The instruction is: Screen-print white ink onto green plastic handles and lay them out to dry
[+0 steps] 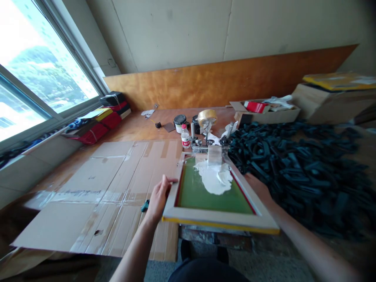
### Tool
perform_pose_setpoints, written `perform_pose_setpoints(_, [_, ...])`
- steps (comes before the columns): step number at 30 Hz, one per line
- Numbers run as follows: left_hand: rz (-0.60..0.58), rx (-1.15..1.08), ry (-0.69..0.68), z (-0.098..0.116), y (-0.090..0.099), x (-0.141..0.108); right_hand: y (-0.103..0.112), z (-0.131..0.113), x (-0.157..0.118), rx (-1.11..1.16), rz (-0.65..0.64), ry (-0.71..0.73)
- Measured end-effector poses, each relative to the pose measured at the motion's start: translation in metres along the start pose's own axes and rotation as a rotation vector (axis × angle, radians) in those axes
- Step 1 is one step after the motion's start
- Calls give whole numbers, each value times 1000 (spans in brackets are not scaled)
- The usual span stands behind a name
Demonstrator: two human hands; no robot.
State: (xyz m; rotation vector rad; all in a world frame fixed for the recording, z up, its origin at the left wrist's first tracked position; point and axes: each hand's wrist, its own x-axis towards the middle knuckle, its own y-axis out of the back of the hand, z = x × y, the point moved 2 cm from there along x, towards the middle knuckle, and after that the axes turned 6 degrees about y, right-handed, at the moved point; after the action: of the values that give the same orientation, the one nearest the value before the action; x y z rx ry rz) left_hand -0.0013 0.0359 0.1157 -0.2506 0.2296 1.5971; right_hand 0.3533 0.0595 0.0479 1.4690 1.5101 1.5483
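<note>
In front of me is a screen printing frame (223, 217) with pale wooden sides and a green mesh (190, 194). White ink (216, 182) lies thick on the mesh, and a flat squeegee blade (214, 156) stands in it at the far end. My left hand (160, 194) is closed at the frame's left side, a finger over its edge. Beside that wrist, a small dark teal piece (145, 206) rests on the cardboard. My right hand (260, 188) is at the frame's right side, by the pile of dark pieces (273, 156); its fingers are mostly hidden.
Flattened cardboard (96, 188) covers the table at left. A clamp (199, 148), a red-labelled bottle (185, 137), a jar (179, 123) and a tape roll (207, 116) stand beyond the frame. Boxes (273, 116) sit behind the pile. Red bundles (98, 127) line the window side.
</note>
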Motion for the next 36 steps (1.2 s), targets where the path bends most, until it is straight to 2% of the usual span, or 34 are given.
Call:
perform_pose_setpoints(2, [-40, 83, 104, -42, 6, -3, 15, 10, 23, -18, 55, -72])
perform_pose_setpoints(4, [-41, 180, 146, -77, 7, 1, 21, -3, 50, -28, 69, -40])
perform_pose_setpoints(5, [-27, 233, 155, -90, 7, 5, 21, -16, 62, -34, 39, 11])
perform_pose_setpoints(7, [-4, 321, 160, -108, 6, 12, 13, -45, 80, -53, -105, 110])
perform_pose_setpoints(9, [-3, 364, 157, -116, 6, 18, 0, -68, 82, -64, -263, 154])
perform_pose_setpoints(11, [-11, 374, 161, -117, 7, 20, -9, -81, 68, -68, -337, 184])
perform_pose_setpoints(13, [-11, 371, 172, -116, 8, 19, -12, -85, 46, -64, -342, 271])
perform_pose_setpoints(16, [-5, 370, 181, -114, 9, 17, -3, -84, 16, -12, -387, 503])
perform_pose_setpoints(19, [-4, 385, 169, -114, 8, 17, 12, -78, 14, 75, -469, 633])
perform_pose_setpoints(22, [1, 385, 158, -115, 8, 17, 15, -76, 27, 121, -451, 579])
perform_pose_setpoints(25, [4, 359, 150, -116, 9, 18, 2, -79, 23, 89, -260, 514])
perform_pose_setpoints(27, [3, 341, 142, -117, 9, 18, -5, -82, 8, 84, -161, 556])
perform_pose_setpoints(30, [1, 322, 158, -115, 8, 17, -5, -82, -5, 131, -199, 614])
perform_pose_setpoints(33, [-24, 274, 193, -105, 7, 15, 6, -77, 19, 153, -279, 510])
perform_pose_setpoints(36, [-55, 201, 214, -86, 7, 9, 18, -71, 68, 96, -242, 307])
